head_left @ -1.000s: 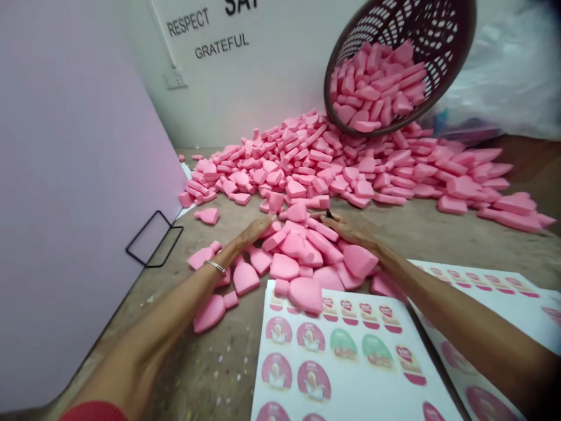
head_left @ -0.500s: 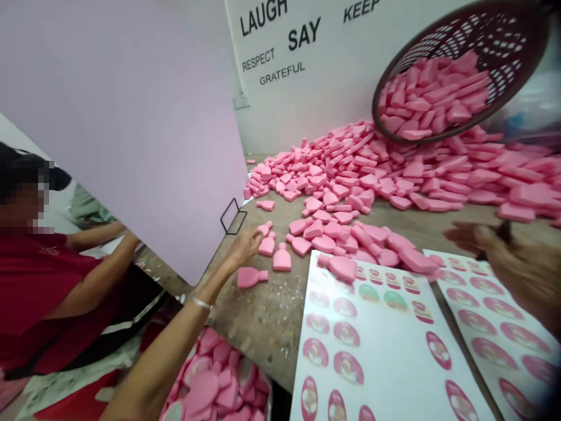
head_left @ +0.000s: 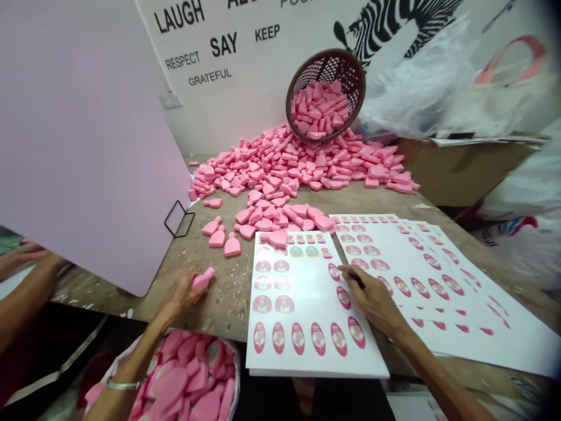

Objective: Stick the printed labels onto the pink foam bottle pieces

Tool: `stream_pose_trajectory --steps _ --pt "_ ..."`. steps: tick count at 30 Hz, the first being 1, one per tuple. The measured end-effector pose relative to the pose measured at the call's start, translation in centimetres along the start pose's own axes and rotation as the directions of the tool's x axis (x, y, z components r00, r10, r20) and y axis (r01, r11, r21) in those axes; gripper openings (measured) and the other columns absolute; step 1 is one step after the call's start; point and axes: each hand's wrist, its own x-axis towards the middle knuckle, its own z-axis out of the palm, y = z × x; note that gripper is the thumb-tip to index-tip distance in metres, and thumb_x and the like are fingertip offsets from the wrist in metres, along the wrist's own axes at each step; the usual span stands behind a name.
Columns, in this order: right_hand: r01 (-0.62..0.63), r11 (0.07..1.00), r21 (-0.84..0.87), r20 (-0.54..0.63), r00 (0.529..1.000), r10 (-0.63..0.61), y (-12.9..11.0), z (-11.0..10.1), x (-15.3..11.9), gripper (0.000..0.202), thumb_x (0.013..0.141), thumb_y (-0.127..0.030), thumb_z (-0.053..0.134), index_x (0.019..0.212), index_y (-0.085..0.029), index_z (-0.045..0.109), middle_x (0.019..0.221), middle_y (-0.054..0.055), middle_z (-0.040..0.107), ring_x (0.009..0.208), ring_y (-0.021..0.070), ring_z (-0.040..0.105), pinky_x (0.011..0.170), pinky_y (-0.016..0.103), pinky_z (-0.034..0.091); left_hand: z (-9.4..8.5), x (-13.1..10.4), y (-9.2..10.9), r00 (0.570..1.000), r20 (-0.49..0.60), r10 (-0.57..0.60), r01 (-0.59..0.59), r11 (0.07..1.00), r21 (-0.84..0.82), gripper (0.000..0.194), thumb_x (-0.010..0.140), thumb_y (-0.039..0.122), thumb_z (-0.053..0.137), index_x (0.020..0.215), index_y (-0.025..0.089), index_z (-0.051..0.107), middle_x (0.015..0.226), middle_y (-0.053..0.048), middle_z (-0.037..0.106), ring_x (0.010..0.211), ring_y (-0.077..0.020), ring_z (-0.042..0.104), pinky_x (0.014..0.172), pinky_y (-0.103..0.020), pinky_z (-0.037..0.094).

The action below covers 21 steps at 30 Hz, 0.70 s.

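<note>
My left hand (head_left: 183, 293) is closed round a pink bottle-shaped piece (head_left: 202, 279), its narrow neck pointing up and right, above the table's front edge. On a white sticker sheet (head_left: 307, 304), my right hand (head_left: 362, 286) touches an oval pink sticker (head_left: 334, 272) near the right side with its fingertips; a small dark object shows between its fingers. Several loose pink pieces (head_left: 232, 244) lie beyond my left hand, and one rests on the sheet's top left corner.
A brown basket (head_left: 291, 126) lies tipped over a big pink pile (head_left: 263, 164) at the back. More sticker sheets (head_left: 421, 280) spread right. A bin (head_left: 236, 380) of pink pieces stands below the table. A pale panel (head_left: 96, 134) and a person's arms (head_left: 26, 292) are at left.
The view has swung right. My left hand has moved nearer the front edge with a pink piece in it. My right hand has come down onto the sticker sheet.
</note>
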Motion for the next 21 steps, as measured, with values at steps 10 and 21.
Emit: stream_pose_trajectory --steps 10,21 --pt "0.435 0.846 -0.309 0.291 0.89 -0.351 -1.2 2.1 -2.8 0.043 0.09 -0.04 0.052 0.129 -0.022 0.053 0.098 0.011 0.061 0.086 0.0229 0.058 0.077 0.038 0.048 7.4 -4.1 14.0 0.939 0.326 0.111 0.271 0.343 -0.899 0.041 0.073 0.048 0.07 0.094 0.015 0.06 0.081 -0.006 0.065 0.065 -0.015 0.063 0.062 -0.027 0.053" --pt "0.182 0.943 -0.28 -0.012 0.981 -0.193 1.4 2.4 6.4 0.021 0.093 -0.031 0.045 0.08 -0.02 0.058 0.079 0.005 0.064 0.076 0.0202 0.053 0.074 0.035 0.035 12.5 0.3 20.6 0.946 0.277 0.167 0.196 0.385 -0.902 0.043 0.071 0.049 0.071 0.089 0.013 0.057 0.08 -0.004 0.058 0.062 -0.0145 0.063 0.054 -0.025 0.054"
